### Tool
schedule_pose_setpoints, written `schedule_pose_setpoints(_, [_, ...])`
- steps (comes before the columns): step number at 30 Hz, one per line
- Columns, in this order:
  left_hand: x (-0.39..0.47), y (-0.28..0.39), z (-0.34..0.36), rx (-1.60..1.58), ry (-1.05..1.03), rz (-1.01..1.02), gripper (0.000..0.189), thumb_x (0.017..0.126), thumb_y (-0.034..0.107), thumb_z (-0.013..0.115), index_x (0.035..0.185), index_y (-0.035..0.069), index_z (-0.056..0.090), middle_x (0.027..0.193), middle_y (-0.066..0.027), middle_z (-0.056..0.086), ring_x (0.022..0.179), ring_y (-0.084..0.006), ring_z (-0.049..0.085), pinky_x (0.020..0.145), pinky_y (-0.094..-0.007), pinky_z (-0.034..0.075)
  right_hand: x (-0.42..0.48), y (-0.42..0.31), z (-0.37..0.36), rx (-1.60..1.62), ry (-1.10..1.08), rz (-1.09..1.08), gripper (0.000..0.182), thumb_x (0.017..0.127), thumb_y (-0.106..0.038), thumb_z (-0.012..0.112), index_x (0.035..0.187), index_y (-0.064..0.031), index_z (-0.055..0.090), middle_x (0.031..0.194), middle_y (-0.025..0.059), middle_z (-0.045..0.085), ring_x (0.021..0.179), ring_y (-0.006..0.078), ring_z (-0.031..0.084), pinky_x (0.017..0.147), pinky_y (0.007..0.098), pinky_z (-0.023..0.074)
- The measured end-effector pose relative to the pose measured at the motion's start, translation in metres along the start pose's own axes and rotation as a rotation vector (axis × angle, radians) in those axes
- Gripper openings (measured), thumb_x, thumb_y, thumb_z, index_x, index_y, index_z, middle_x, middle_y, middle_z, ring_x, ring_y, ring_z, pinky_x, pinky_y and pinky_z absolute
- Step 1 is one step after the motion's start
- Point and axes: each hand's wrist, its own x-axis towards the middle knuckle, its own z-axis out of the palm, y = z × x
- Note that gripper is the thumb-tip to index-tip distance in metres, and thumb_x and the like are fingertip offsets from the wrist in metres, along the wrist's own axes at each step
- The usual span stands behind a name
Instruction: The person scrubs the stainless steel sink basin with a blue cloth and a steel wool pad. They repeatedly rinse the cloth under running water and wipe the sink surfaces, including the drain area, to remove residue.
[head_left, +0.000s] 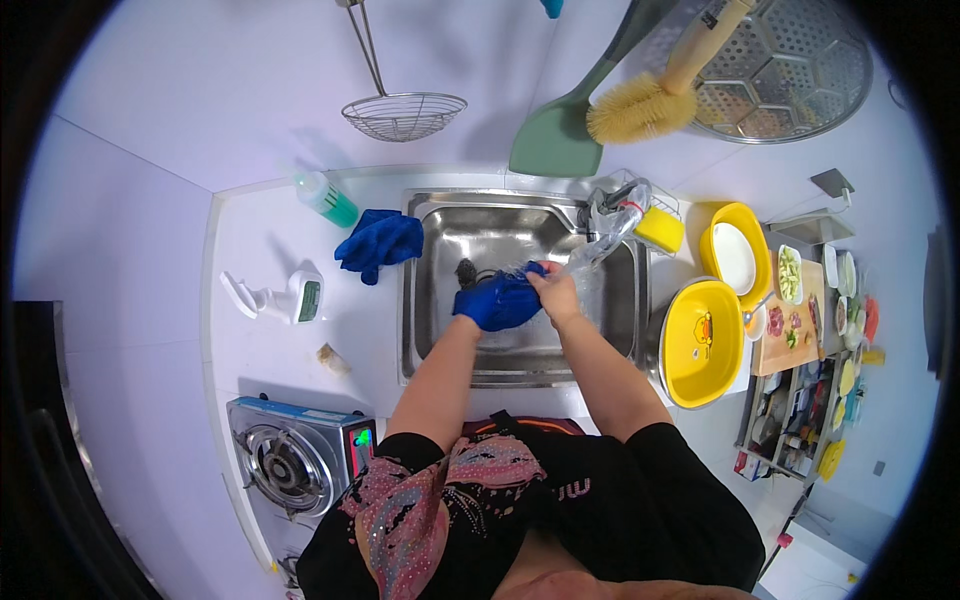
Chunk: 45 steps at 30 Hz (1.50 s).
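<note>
Over the stainless steel sink (525, 369), a wet blue cloth (501, 304) is spread across my left hand (466, 324), which it mostly hides; the fingers do not show. My right hand (556, 291) pinches the cloth's upper right edge between thumb and fingers. Water runs beside it from the faucet (626, 210), whose spout is wrapped in clear plastic. A dark scouring pad (466, 274) lies in the basin near the drain, left of the cloth.
Left of the sink are a second blue cloth (380, 241), a bottle of green liquid (327, 199) and a white pump bottle (289, 296). A gas stove (289, 465) stands lower left. Yellow basins (701, 375), a yellow sponge (660, 229) and a cutting board (772, 356) are right. Utensils hang above.
</note>
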Motion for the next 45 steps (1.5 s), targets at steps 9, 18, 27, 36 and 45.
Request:
schedule_pose_setpoints(9, [-0.001,-0.038,0.018,-0.730,-0.272,-0.159,0.050,0.091,0.048,0.059,0.105,0.001,0.058,0.098,-0.0103,0.063,0.099,-0.0315,0.062,0.082,-0.0521,0.053,-0.005,0.032,0.018,0.180,0.018,-0.087,0.022,0.085,-0.010,0.072,0.105,-0.0070,0.065,0.094,0.0015,0.063,0.081,0.0140,0.060,0.073,0.0280,0.0491])
schedule_pose_setpoints(18, [0.068,-0.055,0.010,-0.559,-0.464,-0.151,0.034,0.092,0.042,0.064,0.096,0.009,0.059,0.082,-0.0076,0.064,0.072,-0.0213,0.062,0.066,-0.0390,0.053,-0.066,-0.018,0.045,-0.589,-0.078,-0.614,0.041,0.085,-0.041,0.069,0.068,-0.0056,0.059,0.072,0.0125,0.062,0.067,0.0353,0.059,0.069,0.0424,0.0500])
schedule_pose_setpoints(27, [0.062,-0.047,0.016,-0.686,-0.311,-0.024,0.039,0.098,0.048,0.046,0.103,0.013,0.063,0.094,-0.0061,0.067,0.089,-0.0257,0.064,0.078,-0.0407,0.053,-0.015,0.002,0.061,-0.598,0.191,-0.509,0.032,0.088,-0.035,0.066,0.074,-0.0067,0.060,0.079,0.0132,0.061,0.078,0.0363,0.060,0.070,0.0457,0.0484])
schedule_pose_setpoints(36, [0.020,-0.027,0.062,-0.547,-0.067,0.001,0.040,0.100,0.047,0.046,0.112,0.012,0.062,0.109,-0.0076,0.065,0.097,-0.0227,0.063,0.081,-0.0370,0.051,0.025,0.007,0.053,-0.584,0.409,-0.301,0.033,0.090,-0.039,0.063,0.081,-0.0076,0.060,0.083,0.0151,0.061,0.084,0.0377,0.060,0.076,0.0494,0.0483])
schedule_pose_setpoints(45, [0.003,-0.026,0.060,-0.498,-0.048,-0.107,0.033,0.101,0.037,0.042,0.107,0.009,0.059,0.102,-0.0072,0.064,0.085,-0.0211,0.063,0.077,-0.0374,0.053,0.035,0.006,0.046,-0.759,0.296,-0.239,0.036,0.090,-0.039,0.062,0.077,-0.0065,0.061,0.086,0.0158,0.061,0.083,0.0372,0.060,0.075,0.0490,0.0483])
